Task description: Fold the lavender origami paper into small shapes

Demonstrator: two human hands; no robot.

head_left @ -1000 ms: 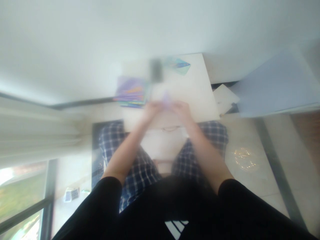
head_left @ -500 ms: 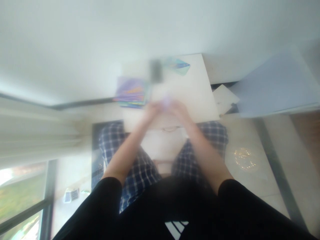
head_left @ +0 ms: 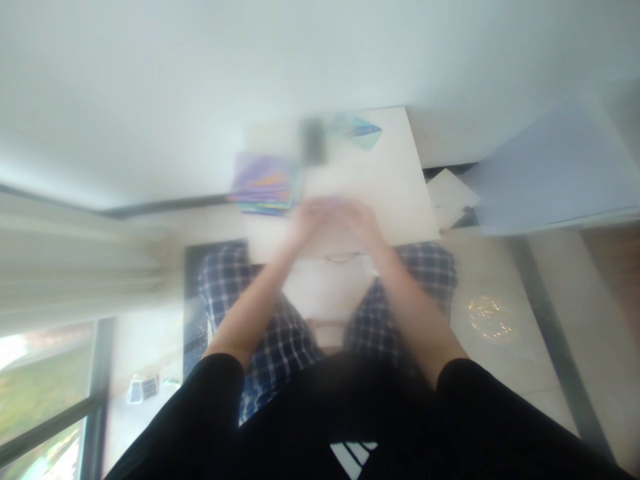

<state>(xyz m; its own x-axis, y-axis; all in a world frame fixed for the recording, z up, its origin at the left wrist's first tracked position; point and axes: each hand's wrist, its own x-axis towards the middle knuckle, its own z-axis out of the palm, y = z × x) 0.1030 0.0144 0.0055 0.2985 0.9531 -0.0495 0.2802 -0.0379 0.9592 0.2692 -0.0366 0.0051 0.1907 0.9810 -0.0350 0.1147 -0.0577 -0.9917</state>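
Note:
Over the white table [head_left: 380,187] my two hands meet, both blurred by a haze in the picture. My left hand [head_left: 307,217] and my right hand [head_left: 356,217] are closed around a small purple thing [head_left: 334,200], of which only a faint patch shows between the fingers. Its kind is too blurred to tell. Left of my left hand lies a stack of colourful flat sheets or packets [head_left: 265,183], purple and orange on top. Beyond the hands lie a blurred dark rectangular object [head_left: 314,141] and a blue-green flat sheet [head_left: 363,132].
A wall [head_left: 320,60] rises behind the table. Something thin and dark [head_left: 341,257] lies at the table's near edge, between my knees in checked trousers [head_left: 425,267]. To the right stand a large pale grey panel [head_left: 555,173] and a white piece [head_left: 450,197]. A window [head_left: 45,380] is at the left.
The purple patch between my hands shows less and looks lower and flatter than before. My fingers have drawn slightly over it. The other things stay where they were.

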